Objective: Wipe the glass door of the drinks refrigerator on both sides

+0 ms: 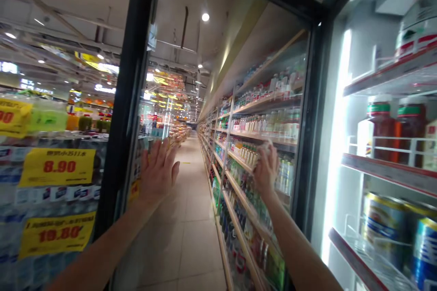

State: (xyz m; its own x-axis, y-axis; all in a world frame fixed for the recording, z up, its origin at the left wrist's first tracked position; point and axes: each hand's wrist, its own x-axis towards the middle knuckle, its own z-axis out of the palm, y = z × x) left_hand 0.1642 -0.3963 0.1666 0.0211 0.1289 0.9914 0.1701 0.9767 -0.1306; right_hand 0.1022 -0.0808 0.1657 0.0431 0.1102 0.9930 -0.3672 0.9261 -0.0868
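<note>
My left hand (159,170) spreads open before the glass door (127,82); my right hand (266,170) bunches around a blurred whitish thing (267,147) near the pane.

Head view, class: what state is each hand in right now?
Left hand: open, fingers extended, holding nothing visible.
Right hand: closed, apparently holding a pale cloth; blurred.

On my feed, two dark-red bottles with green-banded caps (380,129) stand behind a white wire rail (413,145) near the left end of the middle white shelf's front edge (385,170). Gold-white-and-blue metal cans (382,220) fill the shelf below. Far left, I see rectangular yellow price signs with red figures (58,167).
</note>
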